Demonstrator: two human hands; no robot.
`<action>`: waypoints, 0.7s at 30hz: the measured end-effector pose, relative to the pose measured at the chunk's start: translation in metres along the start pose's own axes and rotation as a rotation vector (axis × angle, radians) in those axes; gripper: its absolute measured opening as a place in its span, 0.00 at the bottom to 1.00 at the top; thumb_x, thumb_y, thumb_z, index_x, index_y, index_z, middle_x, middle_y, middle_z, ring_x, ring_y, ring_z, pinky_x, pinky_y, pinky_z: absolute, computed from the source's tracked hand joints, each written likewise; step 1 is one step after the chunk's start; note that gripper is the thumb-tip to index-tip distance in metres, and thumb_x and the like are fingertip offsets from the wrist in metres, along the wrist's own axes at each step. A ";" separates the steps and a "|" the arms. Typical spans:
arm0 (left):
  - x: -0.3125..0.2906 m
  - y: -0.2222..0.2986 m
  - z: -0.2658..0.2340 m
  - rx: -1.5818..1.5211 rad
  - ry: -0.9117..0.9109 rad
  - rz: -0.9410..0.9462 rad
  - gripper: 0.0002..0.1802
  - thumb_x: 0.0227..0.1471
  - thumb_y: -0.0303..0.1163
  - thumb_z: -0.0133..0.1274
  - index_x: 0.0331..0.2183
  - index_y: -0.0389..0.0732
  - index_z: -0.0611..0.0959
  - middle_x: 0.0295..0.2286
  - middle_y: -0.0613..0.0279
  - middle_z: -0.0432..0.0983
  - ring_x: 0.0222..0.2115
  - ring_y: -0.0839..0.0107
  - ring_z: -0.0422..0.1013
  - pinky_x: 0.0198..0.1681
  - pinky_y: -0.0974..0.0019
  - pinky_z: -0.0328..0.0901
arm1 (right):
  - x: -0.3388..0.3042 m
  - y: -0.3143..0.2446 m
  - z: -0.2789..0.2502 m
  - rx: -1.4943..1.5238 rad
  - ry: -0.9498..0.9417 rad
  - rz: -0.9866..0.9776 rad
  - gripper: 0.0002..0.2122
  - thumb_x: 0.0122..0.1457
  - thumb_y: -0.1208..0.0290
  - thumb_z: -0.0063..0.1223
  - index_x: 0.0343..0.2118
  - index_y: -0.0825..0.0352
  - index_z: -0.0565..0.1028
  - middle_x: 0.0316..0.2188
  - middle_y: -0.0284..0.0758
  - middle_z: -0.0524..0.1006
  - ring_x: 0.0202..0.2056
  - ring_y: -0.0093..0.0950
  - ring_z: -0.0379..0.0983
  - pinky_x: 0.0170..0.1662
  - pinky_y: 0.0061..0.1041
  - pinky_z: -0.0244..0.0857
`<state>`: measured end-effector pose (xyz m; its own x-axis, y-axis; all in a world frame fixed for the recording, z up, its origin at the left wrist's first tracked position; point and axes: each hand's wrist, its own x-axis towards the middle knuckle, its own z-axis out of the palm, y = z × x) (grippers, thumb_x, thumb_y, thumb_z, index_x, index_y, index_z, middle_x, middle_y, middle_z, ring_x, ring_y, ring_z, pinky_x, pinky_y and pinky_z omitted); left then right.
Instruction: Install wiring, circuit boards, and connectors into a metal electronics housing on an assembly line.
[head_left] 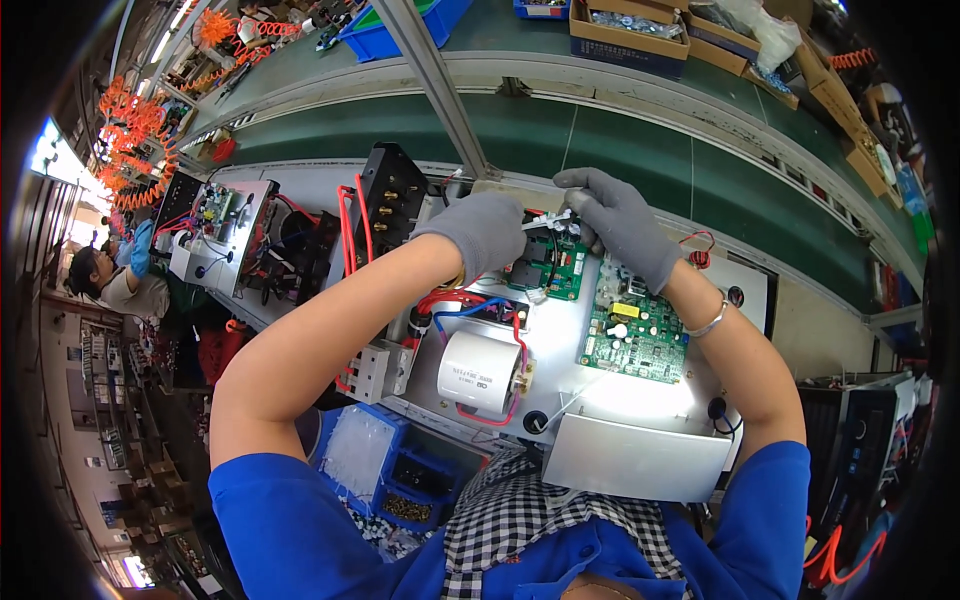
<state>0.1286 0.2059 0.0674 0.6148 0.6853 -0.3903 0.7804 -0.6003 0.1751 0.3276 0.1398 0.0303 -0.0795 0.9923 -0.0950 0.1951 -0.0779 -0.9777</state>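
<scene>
Both of my hands wear grey gloves and work over the far edge of a metal panel (545, 330) fitted with electronics. My left hand (488, 238) is closed on one end of a thin white strip (538, 222). Close by on the right, my right hand (625, 225) has its fingers bent together at the strip's other end; what they pinch is hidden. Below the hands lies a small green circuit board (568, 272). A larger green board (635, 335) sits under my right wrist. Nearer me stand a white cylindrical capacitor (478, 372) and red and blue wires (470, 310).
A bent metal plate (640, 455) rises at the panel's near edge. Left are a black bracket (388, 210) and another assembly (225, 235), with a co-worker (120, 275) beyond. Blue parts bins (385, 465) sit low. An aluminium post (435, 85) stands before the green conveyor (640, 150).
</scene>
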 end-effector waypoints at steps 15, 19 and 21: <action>0.007 -0.017 -0.042 -0.534 0.346 0.100 0.14 0.60 0.36 0.47 0.39 0.36 0.81 0.29 0.54 0.79 0.28 0.64 0.74 0.38 0.60 0.68 | -0.032 -0.035 0.026 -1.044 -0.116 -0.099 0.18 0.56 0.52 0.59 0.26 0.66 0.80 0.20 0.40 0.77 0.25 0.39 0.75 0.32 0.37 0.68; 0.000 -0.012 -0.040 -0.457 0.117 0.271 0.16 0.58 0.34 0.51 0.46 0.39 0.81 0.30 0.54 0.81 0.31 0.69 0.74 0.41 0.65 0.67 | -0.028 -0.048 0.015 -0.887 -0.096 -0.110 0.16 0.57 0.55 0.59 0.26 0.66 0.80 0.20 0.41 0.77 0.24 0.38 0.76 0.31 0.36 0.68; -0.005 -0.017 -0.043 -0.439 0.058 0.295 0.16 0.56 0.34 0.53 0.45 0.39 0.82 0.28 0.55 0.80 0.30 0.68 0.73 0.40 0.65 0.67 | -0.022 -0.058 0.010 -0.797 -0.086 -0.116 0.16 0.56 0.55 0.58 0.28 0.66 0.80 0.23 0.41 0.78 0.26 0.39 0.77 0.33 0.36 0.69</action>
<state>0.1174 0.2302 0.1048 0.8109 0.5428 -0.2185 0.5400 -0.5504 0.6367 0.3082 0.1212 0.0878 -0.2111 0.9763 -0.0469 0.8165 0.1497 -0.5576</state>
